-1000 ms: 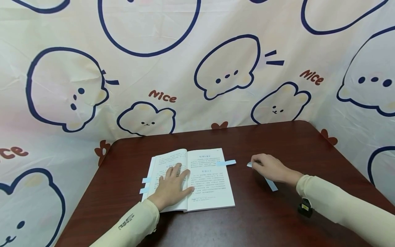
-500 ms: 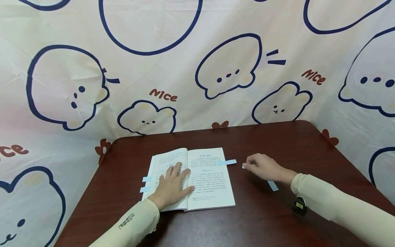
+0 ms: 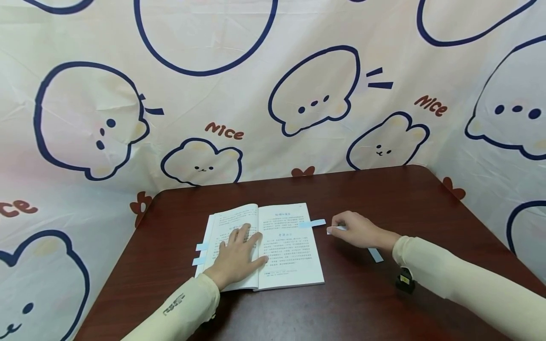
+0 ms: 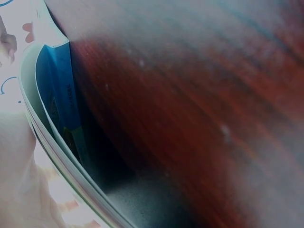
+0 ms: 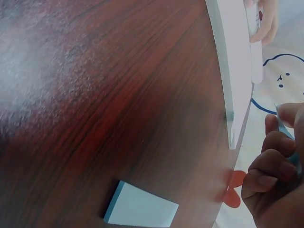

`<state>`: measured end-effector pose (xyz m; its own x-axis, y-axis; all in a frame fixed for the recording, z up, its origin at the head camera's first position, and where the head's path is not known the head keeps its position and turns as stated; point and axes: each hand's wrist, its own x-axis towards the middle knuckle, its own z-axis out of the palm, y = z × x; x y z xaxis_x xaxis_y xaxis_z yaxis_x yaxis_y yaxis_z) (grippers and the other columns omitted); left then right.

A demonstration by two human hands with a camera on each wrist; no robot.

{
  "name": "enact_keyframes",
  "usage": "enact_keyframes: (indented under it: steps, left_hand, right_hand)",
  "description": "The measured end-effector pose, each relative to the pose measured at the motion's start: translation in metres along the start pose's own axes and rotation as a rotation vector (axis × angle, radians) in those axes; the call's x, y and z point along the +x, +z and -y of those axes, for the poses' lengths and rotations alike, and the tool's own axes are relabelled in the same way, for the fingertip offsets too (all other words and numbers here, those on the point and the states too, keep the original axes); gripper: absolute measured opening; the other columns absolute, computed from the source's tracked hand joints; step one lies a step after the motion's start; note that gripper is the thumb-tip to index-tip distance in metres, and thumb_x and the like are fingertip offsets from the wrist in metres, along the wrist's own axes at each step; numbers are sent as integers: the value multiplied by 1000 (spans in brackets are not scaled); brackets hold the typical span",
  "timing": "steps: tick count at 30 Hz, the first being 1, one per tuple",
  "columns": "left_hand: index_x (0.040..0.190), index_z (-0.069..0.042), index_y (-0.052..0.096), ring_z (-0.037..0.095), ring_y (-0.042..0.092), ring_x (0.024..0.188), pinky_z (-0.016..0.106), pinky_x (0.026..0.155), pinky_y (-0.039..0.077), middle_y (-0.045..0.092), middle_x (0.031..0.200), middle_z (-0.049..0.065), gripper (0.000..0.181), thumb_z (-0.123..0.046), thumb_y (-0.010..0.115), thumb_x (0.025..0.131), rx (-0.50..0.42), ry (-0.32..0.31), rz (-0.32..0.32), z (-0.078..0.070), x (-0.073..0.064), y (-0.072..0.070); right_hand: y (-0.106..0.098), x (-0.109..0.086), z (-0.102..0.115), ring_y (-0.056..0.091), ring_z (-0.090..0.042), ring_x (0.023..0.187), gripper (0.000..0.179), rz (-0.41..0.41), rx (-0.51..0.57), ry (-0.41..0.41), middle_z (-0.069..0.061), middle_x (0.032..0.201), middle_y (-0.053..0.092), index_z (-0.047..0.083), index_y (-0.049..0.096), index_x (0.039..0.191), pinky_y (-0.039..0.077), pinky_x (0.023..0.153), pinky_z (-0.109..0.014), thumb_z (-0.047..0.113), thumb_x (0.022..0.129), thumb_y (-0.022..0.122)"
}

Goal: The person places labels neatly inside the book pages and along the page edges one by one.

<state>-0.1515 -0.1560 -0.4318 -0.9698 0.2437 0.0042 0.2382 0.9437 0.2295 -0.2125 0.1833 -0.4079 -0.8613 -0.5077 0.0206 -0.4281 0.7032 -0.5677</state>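
Observation:
An open book (image 3: 290,251) lies on the table, printed pages up. My left hand (image 3: 236,258) rests on it with fingers spread, mostly over the left page and across the gutter. My right hand (image 3: 360,230), just right of the book, pinches a pale blue sticky note strip (image 3: 334,228) between thumb and forefinger; the other fingers are curled in the right wrist view. One blue sticky tab (image 3: 313,223) juts from the right page's edge, and two more blue tabs (image 3: 199,261) stick out at the left. Partly behind my right wrist lies a pad of blue sticky notes (image 3: 376,255).
The dark brown table (image 3: 273,317) has rounded far corners. A pale cloth (image 3: 256,104) with cartoon outlines hangs behind and beside it. In the left wrist view the book's blue cover (image 4: 59,85) lifts off the table near the spine.
My right hand has moved left toward the book with the strip in its fingers, away from the sticky note pad. The left hand has stayed in place on the pages.

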Motion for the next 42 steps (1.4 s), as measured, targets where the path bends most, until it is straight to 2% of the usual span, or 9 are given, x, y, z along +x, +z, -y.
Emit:
enact_keyframes:
  steps: [8,17,25,42]
  left_hand:
    - [147,-21,53,46,32,147,80,103,32,30,163,17,66,-56,64,92,-1,-1,0,1,1,2]
    - [146,-21,53,45,33,146,79,103,33,31,163,17,66,-55,65,91,-4,5,1,-2,-1,0]
    - [146,-21,53,46,33,146,79,103,33,31,163,17,65,-55,65,92,-10,7,-4,-1,-1,0]
    - [146,-20,53,46,33,146,80,101,34,31,163,17,65,-55,65,92,-10,12,-5,-1,0,0]
  right_hand:
    - [8,5,5,42,-7,52,25,25,44,16,6,61,46,9,66,78,36,50,-23,21,99,61]
    - [18,9,11,39,-6,50,25,29,41,17,7,58,45,10,67,79,33,49,-22,22,100,61]
    - [28,10,15,41,-7,54,24,41,-2,25,6,65,49,18,61,76,34,51,-22,23,100,61]
    - [42,13,26,35,-5,49,27,108,-36,-13,10,57,42,20,58,74,27,47,-22,24,100,62]
